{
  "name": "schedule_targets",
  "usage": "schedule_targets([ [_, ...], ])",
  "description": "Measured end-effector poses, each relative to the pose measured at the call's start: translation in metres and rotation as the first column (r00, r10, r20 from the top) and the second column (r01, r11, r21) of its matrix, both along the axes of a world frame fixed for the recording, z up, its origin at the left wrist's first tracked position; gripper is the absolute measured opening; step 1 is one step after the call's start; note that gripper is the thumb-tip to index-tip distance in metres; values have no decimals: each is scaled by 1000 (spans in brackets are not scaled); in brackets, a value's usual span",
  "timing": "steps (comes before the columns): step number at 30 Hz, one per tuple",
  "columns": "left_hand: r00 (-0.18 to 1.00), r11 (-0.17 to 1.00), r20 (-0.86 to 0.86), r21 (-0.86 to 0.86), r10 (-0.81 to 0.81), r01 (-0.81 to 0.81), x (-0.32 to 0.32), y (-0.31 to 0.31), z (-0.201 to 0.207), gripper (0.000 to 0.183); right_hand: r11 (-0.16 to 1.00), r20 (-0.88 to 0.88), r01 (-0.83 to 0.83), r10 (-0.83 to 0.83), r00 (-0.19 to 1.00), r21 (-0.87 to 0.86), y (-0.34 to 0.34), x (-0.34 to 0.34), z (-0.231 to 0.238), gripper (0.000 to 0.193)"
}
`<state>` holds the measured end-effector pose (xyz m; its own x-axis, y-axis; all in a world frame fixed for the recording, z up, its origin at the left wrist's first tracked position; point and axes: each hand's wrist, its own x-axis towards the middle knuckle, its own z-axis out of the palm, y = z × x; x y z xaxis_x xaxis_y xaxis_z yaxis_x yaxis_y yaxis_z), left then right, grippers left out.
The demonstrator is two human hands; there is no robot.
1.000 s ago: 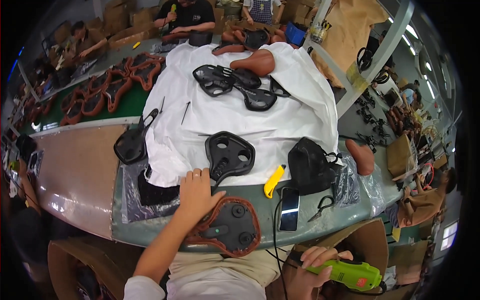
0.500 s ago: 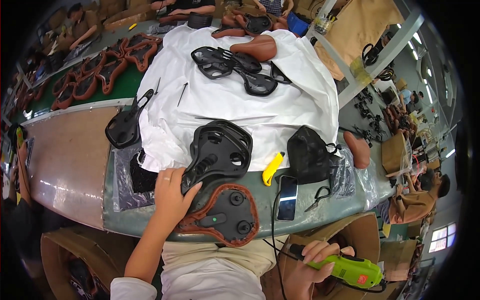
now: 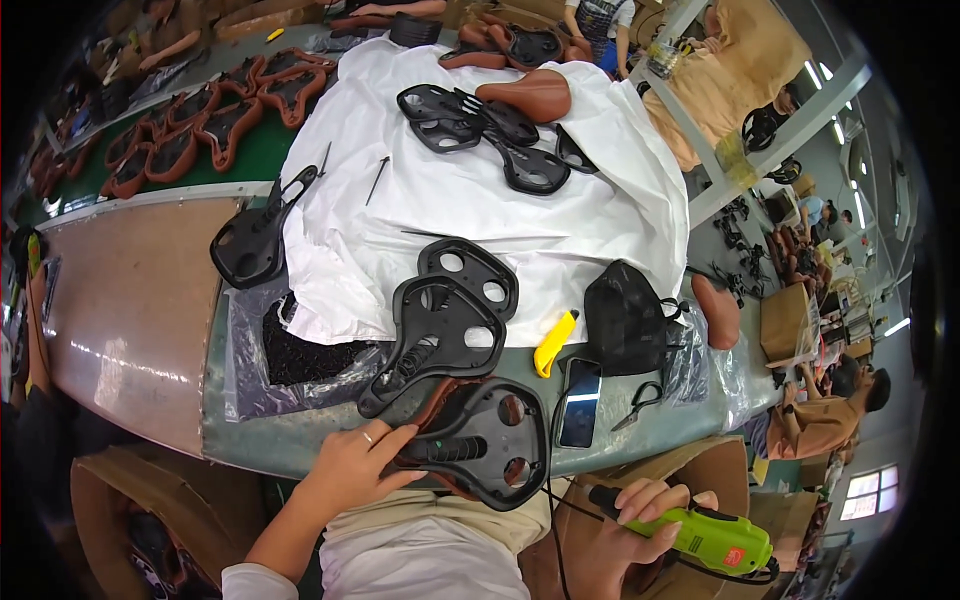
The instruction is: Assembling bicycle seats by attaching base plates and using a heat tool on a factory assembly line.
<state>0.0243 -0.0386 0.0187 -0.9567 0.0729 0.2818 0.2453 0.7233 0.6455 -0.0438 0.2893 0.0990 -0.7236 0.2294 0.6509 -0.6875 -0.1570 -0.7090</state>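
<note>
At the near table edge, my left hand [image 3: 355,465] grips a black plastic bicycle saddle base [image 3: 478,450] by its narrow nose. This base lies over a brown saddle cover [image 3: 440,408], which is mostly hidden beneath it. Beyond it, two more black saddle bases [image 3: 440,330] overlap on the table and white cloth. My right hand [image 3: 650,510] is closed around a green corded electric screwdriver [image 3: 715,538], low at the right over a cardboard box. The tool's dark tip points left, toward the saddle, and is apart from it.
Right of the saddle lie a yellow utility knife [image 3: 555,345], a phone [image 3: 580,405], scissors [image 3: 638,405] and a black pouch [image 3: 625,315]. More black bases [image 3: 530,170] sit on the white cloth [image 3: 350,220]. Open cardboard boxes [image 3: 150,490] flank me; co-workers sit beyond.
My left hand has brought one black base from the stack toward me, onto the brown saddle cover. Two bases stay behind it. My right hand keeps the screwdriver in nearly the same place.
</note>
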Motion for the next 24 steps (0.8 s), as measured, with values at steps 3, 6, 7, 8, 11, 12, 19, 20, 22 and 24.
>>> schedule_targets([
  [3,999,990,-17,-129,52,-54,6,-7,-10,61,999,-18,-40,40,999,6,0,0,-2,45],
  [6,995,991,47,-110,84,-78,11,-18,-12,62,1000,0,-15,15,1000,17,-12,0,-2,45],
  [7,995,991,48,-108,86,-80,15,-18,-11,62,1000,1,-17,17,1000,18,-12,-1,-2,45],
  [8,994,988,68,-129,90,-80,19,-19,-8,63,999,-3,-42,42,999,29,-13,-2,-3,45],
  [11,992,982,95,-180,78,-60,32,-16,-13,64,996,-7,-81,82,997,27,-16,-3,-7,44],
  [12,993,977,102,-211,60,-37,35,-15,-15,64,996,-9,-94,94,996,12,-17,-4,-8,44],
  [19,986,996,164,-83,38,-25,22,-11,-7,59,999,60,-33,33,998,-10,-42,1,3,45],
  [20,986,996,162,-84,34,-21,26,-19,-13,59,997,42,-77,77,996,8,-41,2,2,46],
  [22,982,990,178,118,61,-83,39,-28,-28,57,993,42,-119,118,992,14,-41,5,-3,48],
  [24,955,938,286,303,76,-165,47,-28,-39,57,982,74,-191,191,979,-15,-43,6,-4,53],
])
